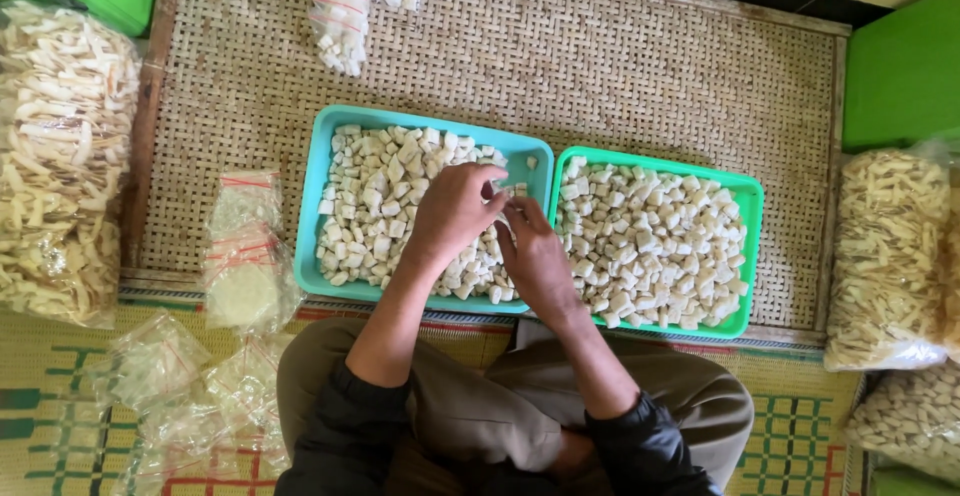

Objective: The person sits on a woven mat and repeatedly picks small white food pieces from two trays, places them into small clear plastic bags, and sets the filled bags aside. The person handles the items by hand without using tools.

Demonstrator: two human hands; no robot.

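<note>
Two hands | left hand [455,211], right hand [535,256] over teal tray [320,166] pieces [375,196]

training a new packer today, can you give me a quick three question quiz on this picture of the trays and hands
1. True or false: the teal tray lies to the left of the green tray in the picture, and both hold pale cracker pieces.
2. Multiple choice: where do the left hand and the right hand meet? A) over the right end of the teal tray B) over the clear packets C) over the big sack
3. Fill in: both trays rest on a woven ____.

Key: 1 true; 2 A; 3 mat
</note>
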